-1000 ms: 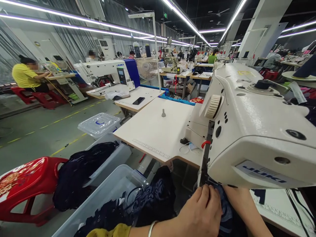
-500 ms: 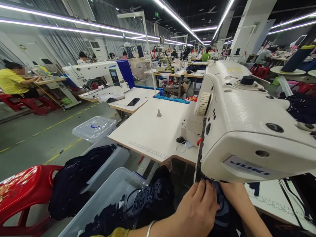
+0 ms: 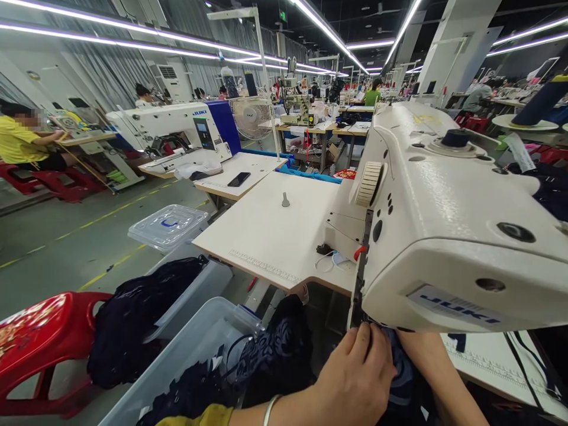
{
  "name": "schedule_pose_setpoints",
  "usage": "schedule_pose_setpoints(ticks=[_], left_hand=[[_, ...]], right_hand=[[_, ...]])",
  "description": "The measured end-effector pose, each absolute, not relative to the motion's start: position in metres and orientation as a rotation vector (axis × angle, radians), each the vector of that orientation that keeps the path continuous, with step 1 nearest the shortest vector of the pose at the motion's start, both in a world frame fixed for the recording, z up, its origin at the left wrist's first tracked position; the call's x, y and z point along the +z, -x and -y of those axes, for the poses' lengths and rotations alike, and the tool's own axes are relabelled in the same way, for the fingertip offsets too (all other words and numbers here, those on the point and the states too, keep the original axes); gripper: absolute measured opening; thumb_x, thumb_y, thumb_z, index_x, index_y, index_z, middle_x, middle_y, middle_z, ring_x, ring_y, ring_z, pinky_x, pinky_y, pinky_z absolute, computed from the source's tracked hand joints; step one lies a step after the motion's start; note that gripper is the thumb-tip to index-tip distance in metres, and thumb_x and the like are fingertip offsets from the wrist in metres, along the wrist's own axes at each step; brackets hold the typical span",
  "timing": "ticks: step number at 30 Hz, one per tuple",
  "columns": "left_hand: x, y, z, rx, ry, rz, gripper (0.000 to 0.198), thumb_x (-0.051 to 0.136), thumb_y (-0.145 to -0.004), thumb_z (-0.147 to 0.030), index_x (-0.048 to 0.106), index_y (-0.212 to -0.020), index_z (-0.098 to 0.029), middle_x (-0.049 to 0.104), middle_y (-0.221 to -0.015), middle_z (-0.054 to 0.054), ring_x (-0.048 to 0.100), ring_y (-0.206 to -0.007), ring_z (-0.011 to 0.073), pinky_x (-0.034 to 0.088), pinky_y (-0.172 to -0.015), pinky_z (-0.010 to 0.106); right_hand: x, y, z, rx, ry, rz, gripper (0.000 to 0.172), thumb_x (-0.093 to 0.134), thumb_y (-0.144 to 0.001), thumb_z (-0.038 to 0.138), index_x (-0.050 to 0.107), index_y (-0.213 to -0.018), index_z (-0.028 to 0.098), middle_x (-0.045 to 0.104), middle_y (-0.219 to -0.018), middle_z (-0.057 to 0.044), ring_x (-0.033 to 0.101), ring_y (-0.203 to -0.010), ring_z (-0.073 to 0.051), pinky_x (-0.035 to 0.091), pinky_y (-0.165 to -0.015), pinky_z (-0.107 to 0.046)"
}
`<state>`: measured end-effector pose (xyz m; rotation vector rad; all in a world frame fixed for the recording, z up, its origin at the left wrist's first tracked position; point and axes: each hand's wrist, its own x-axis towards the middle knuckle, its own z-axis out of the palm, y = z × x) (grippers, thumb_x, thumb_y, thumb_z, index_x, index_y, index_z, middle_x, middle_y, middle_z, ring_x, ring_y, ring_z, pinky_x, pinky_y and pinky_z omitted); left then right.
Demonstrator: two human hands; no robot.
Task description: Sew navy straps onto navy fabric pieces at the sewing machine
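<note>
Both our hands meet on the lace [image 3: 403, 378] beneath the machine [image 3: 444, 225]: left hand [image 3: 359, 378] pinches it right under the head, right hand [image 3: 426, 358] lies alongside, fingers hidden, so we cannot tell its grip. Farther off, the bench [image 3: 275, 231] carries a small peg [image 3: 286, 201].

One head-worn view, close above cream-white metal sewing machine [image 3: 444, 225], facing forward and down, left hand [image 3: 355, 384], right hand [image 3: 428, 361], dark blue lace fabric [image 3: 402, 378] cropped at bottom edge, hall receding beyond.
</note>
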<state>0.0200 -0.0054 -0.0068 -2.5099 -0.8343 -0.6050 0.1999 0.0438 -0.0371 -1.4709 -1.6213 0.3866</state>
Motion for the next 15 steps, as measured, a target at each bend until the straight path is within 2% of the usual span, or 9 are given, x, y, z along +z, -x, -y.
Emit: schedule_pose_setpoints(ticks=[8, 12, 15], left_hand=[[-0.020, -0.024, 0.002, -0.791, 2.413, 0.890, 0.034, 0.049, -0.097, -0.034, 0.067, -0.112, -0.009, 0.067, -0.109, 0.011, 0.060, -0.099, 0.0240, 0.045, -0.086, 0.033], [-0.033, -0.024, -0.006, -1.011, 2.353, 0.917, 0.033, 0.044, -0.099, -0.033, 0.067, -0.108, -0.012, 0.069, -0.101, 0.010, 0.062, -0.094, 0.0225, 0.045, -0.084, 0.031], [-0.046, -0.016, -0.009, -1.247, 2.382, 0.947, 0.037, 0.038, -0.100, -0.039, 0.065, -0.110, -0.015, 0.068, -0.099, 0.010, 0.063, -0.095, 0.0232, 0.048, -0.083, 0.031]], right_hand=[[-0.037, -0.196, -0.049, 0.524, 1.438, 1.611, 0.022, 0.061, -0.075, 0.035, 0.074, -0.091, 0.027, 0.076, -0.095, -0.009, 0.065, -0.102, -0.036, 0.055, -0.085, -0.049], [-0.030, -0.196, -0.057, 0.580, 1.425, 1.581, 0.029, 0.063, -0.070, 0.033, 0.075, -0.096, 0.028, 0.076, -0.099, -0.007, 0.064, -0.106, -0.034, 0.055, -0.087, -0.043], [-0.024, -0.191, -0.059, 0.643, 1.402, 1.543, 0.033, 0.059, -0.073, 0.032, 0.075, -0.100, 0.025, 0.076, -0.103, -0.008, 0.065, -0.105, -0.032, 0.055, -0.087, -0.041]])
